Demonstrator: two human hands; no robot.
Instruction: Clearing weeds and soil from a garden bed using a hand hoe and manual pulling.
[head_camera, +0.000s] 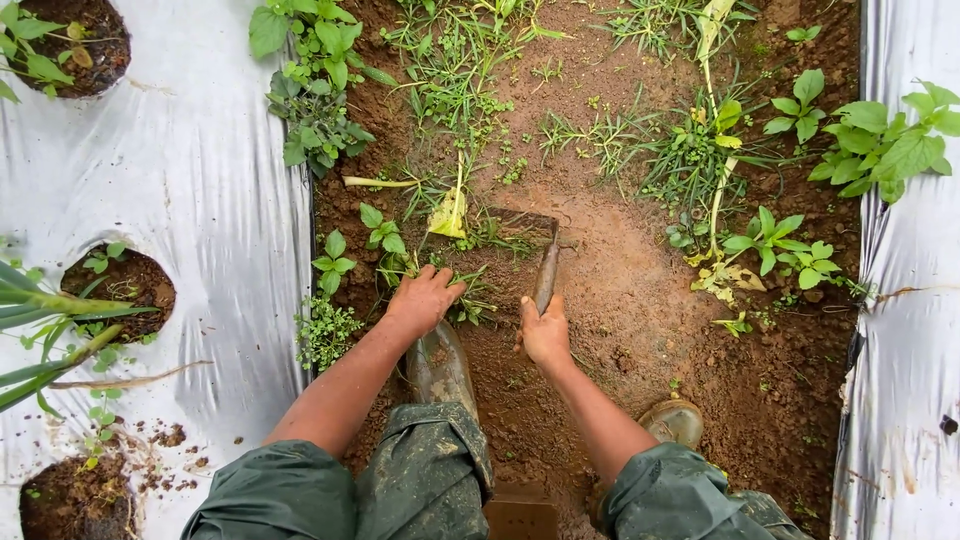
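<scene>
1. Trousers (430, 470), dark green, mud-smeared; two rubber boots, left boot (440, 365) and right boot (672, 420), planted on the bare soil of the furrow.
2. Right hand (545, 335): closed around the near end of a short hand hoe (545, 275), thumb wrapped over. Handle wooden, mud-coated, pointing away from the wearer.
3. Hand hoe, blade end: the dark flat edge (520, 222) lies at the far end of the handle, sunk partly in wet earth among grass. Judged stiff, moderately light, one-handed; the muddy handle is likely slippery, so a full-fist hold low on the shaft, as seen, suits it best.
4. Left hand (422, 298): fingers spread and curled down over a clump of weeds (470, 295) just left of the hoe; whether it actually grips stems cannot be told. The weeds look soft and limp, light, and likely to tear if taken high; a hold near the root base would be firmer.
5. Soil strip (620, 300): reddish-brown, damp, scraped smooth beside the hoe.
6. Broad-leaved seedlings (335, 262) left of the hand; further leafy weeds (775, 240) to the right.
7. Plastic mulch sheeting (200, 200), silvery, flanking the furrow on both sides, with round planting holes (120, 285).
8. Far ground: dense grass tufts (450, 70) and a yellowed stalk (715, 130).
</scene>
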